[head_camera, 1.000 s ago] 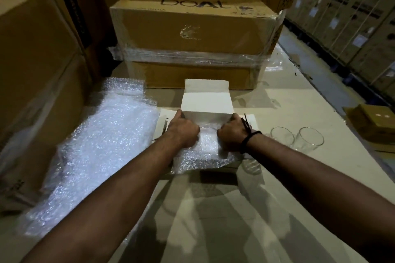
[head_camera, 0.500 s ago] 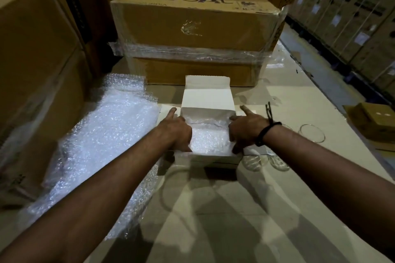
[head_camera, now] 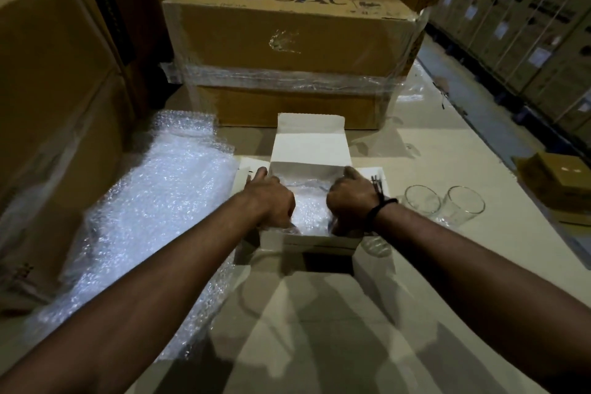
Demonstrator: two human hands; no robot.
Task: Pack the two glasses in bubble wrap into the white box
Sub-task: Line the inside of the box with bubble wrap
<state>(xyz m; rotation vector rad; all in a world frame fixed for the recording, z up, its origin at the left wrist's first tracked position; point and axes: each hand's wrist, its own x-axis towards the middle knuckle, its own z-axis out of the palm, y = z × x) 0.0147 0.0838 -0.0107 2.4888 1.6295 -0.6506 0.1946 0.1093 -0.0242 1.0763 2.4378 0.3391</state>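
The white box [head_camera: 319, 241] stands open in the middle of the table, its lid flap [head_camera: 310, 141] raised at the back. A sheet of bubble wrap [head_camera: 311, 206] lines its inside. My left hand [head_camera: 271, 198] is at the box's left wall and my right hand [head_camera: 350, 198] at its right wall. Both have fingers curled down into the box on the wrap, index fingers stretched forward. Two clear, unwrapped glasses [head_camera: 420, 203] [head_camera: 465, 206] sit side by side on the table, right of the box.
A large bubble wrap sheet [head_camera: 150, 208] lies left of the box. A taped brown carton [head_camera: 287, 51] stands behind it and stacked cartons [head_camera: 48, 89] rise on the left. A small brown box [head_camera: 556, 176] sits far right. Another clear glass shape [head_camera: 377, 245] shows by the box's near right corner.
The wrap that hung over the box's front edge is now pushed down inside. Both hands have sunk lower into the box at its side walls.
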